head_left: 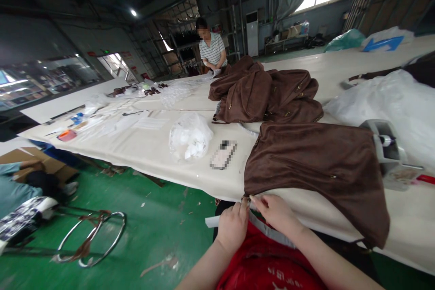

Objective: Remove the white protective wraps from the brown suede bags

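Note:
A brown suede-like bag point(316, 158) lies flat along the table's front edge, a zip across its face and its lower right corner hanging over. At its lower left corner, my left hand point(234, 225) and my right hand point(276, 212) meet, fingertips pinched together on a small fitting at the bag's edge. The fingers largely hide that fitting. From the outer side of my left hand sticks a short white strip point(212, 222). A phone point(223, 155) lies on the table to the left of the bag.
Behind the bag is a heap of brown bags point(261, 90). A clear plastic bag with white pieces point(190, 138), a tape dispenser point(382, 140) and plastic sheeting point(401, 104) share the table point(152, 158). A co-worker point(212, 50) stands across; another person point(16, 186) is low at left, near a metal-framed stool point(91, 240).

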`<action>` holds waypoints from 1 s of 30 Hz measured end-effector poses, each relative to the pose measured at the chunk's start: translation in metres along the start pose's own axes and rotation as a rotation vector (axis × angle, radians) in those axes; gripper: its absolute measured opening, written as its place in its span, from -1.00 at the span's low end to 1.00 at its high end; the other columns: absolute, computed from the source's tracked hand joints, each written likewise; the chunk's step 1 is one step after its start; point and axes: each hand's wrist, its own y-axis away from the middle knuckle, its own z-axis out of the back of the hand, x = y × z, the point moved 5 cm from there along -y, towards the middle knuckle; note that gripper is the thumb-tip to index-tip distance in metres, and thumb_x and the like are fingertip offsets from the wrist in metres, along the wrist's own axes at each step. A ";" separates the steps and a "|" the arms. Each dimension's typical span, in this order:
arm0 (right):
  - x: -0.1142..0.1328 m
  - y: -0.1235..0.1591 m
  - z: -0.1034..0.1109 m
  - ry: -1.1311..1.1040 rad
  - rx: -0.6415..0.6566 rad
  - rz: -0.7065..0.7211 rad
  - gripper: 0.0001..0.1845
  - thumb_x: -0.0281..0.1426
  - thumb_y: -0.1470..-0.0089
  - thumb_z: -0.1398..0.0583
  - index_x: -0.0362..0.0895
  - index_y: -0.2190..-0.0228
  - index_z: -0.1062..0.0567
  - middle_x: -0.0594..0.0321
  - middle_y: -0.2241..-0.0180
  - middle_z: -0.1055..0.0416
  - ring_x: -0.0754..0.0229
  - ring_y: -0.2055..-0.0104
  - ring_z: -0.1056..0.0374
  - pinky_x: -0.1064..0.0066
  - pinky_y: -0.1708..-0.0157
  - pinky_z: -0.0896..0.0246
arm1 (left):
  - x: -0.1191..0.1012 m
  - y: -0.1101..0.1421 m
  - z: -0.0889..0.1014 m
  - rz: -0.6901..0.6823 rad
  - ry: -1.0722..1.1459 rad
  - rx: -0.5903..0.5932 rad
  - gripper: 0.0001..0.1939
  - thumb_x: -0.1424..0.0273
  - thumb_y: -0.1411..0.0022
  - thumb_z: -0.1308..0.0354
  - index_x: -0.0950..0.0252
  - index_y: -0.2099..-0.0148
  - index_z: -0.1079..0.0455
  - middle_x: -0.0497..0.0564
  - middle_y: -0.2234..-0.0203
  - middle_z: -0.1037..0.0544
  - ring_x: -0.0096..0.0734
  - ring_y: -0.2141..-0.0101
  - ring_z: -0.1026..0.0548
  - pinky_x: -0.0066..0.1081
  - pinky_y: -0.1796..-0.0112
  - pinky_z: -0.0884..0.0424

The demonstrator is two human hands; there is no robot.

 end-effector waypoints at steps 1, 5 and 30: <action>-0.003 0.000 -0.003 -0.032 0.022 -0.026 -0.41 0.06 -0.14 0.02 -0.08 0.66 -0.39 0.16 0.62 -0.45 0.16 0.57 -0.32 0.35 0.47 -0.09 | 0.000 -0.001 0.000 0.013 0.023 -0.002 -0.67 0.40 -0.30 0.02 0.24 -0.07 -0.37 0.14 0.36 -0.43 -0.20 0.36 -0.43 -0.30 0.27 -0.33; -0.015 0.002 -0.020 -0.300 0.202 -0.119 -0.47 0.03 -0.14 0.03 -0.09 0.55 -0.41 0.24 0.62 -0.43 0.25 0.70 -0.26 0.41 0.60 -0.09 | -0.003 -0.001 0.000 0.021 -0.010 0.030 -0.69 0.41 -0.30 0.04 0.25 -0.05 -0.37 0.16 0.34 -0.44 -0.19 0.35 -0.42 -0.29 0.27 -0.32; -0.026 0.003 -0.061 -0.694 0.186 -0.113 -0.58 0.01 0.00 -0.12 -0.09 0.56 -0.35 0.38 0.70 -0.30 0.29 0.69 -0.22 0.47 0.67 -0.05 | 0.009 -0.006 -0.018 0.655 1.096 0.080 -0.79 0.31 -0.13 -0.20 0.28 0.45 -0.27 -0.15 0.65 -0.24 -0.55 0.62 -0.16 -0.55 0.56 -0.05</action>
